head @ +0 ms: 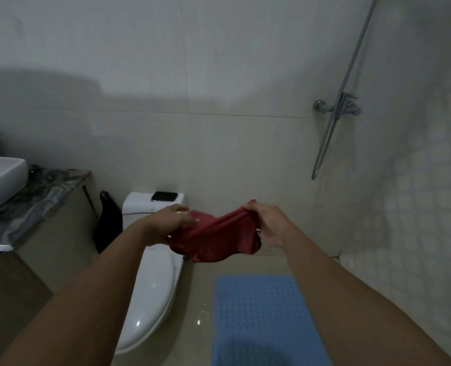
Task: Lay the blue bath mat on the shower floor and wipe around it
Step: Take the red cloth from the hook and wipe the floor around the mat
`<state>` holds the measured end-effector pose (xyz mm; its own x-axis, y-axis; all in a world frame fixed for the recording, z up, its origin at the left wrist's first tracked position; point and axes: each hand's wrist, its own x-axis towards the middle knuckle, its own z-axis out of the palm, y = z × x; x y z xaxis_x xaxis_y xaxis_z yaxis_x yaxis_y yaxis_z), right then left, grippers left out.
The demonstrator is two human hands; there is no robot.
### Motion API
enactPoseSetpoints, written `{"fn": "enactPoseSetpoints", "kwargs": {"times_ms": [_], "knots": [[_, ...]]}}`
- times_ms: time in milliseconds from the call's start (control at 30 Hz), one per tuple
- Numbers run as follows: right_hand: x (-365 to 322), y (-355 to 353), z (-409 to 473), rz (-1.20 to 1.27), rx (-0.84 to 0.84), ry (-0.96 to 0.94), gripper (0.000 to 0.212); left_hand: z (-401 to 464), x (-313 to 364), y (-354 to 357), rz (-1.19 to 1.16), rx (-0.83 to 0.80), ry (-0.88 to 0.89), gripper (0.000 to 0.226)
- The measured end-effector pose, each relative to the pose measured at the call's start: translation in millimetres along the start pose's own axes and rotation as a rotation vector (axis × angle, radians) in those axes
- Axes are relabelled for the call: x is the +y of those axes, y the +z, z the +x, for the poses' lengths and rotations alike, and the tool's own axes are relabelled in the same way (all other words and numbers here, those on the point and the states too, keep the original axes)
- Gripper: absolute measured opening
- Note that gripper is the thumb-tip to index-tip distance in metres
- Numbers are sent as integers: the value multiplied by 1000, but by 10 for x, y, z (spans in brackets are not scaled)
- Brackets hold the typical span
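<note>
We are pinching the limp, light red cloth [213,233] at nine and two o'clock, left hand [170,223] and right hand [268,223], above the mat [266,313].

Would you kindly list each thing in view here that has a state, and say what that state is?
blue bath mat: laid flat on the floor.
red cloth: held up in the air, bunched between both hands.
left hand: holds the cloth's left end.
right hand: pinches the cloth's right end.
toilet lid: closed.
phone: lying on the cistern.
</note>
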<state>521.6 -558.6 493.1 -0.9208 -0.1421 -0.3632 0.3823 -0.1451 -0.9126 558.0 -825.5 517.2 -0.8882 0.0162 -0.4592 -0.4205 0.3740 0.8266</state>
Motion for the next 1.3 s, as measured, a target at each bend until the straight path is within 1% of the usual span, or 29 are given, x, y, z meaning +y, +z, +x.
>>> {"fn": "enactPoseSetpoints", "kwargs": {"times_ms": [33,67,100,167,267,333,400,533,567,633,700,767,833,933,1033,1133,1200,1300], "knots": [[-3,-7,-25,-33,3,8,13,1,-24,-28,8,-63,-6,64],[5,-11,-44,-56,11,17,16,5,-49,-48,19,-92,1,72],[15,-12,-71,-64,21,24,17,5,-68,-60,33,-87,14,74],[41,-23,-118,-60,33,28,16,16,-116,-82,55,-26,39,67],[64,-95,-160,-38,26,41,18,24,-177,-133,99,115,45,41],[74,-142,-174,-52,24,33,19,26,-227,-175,109,167,24,33],[89,-140,-198,-112,43,17,22,14,-269,-210,123,148,15,31],[102,-123,-232,-173,118,-14,44,-50,-271,-253,13,47,85,37],[88,-129,-247,-180,125,-23,45,-75,-256,-266,-8,30,108,37],[42,-150,-274,-211,117,-36,40,-103,-230,-300,11,1,136,35],[-6,-170,-288,-257,92,-46,30,-96,-221,-337,126,-21,122,34],[-39,-167,-294,-332,76,-58,20,-79,-226,-375,338,-33,92,33],[-50,-140,-292,-409,79,-66,11,-58,-257,-408,487,-44,88,31],[-42,-87,-299,-464,83,-70,7,-69,-306,-434,562,-42,100,31],[-60,-65,-330,-530,62,-77,14,-99,-336,-463,649,-32,128,33],[-88,-30,-369,-618,26,-96,24,-87,-364,-456,821,13,187,34],[-108,-4,-391,-685,-29,-106,28,-84,-372,-440,932,54,228,29],[-118,-11,-364,-758,-64,-139,29,-86,-361,-456,960,99,240,21]]}}
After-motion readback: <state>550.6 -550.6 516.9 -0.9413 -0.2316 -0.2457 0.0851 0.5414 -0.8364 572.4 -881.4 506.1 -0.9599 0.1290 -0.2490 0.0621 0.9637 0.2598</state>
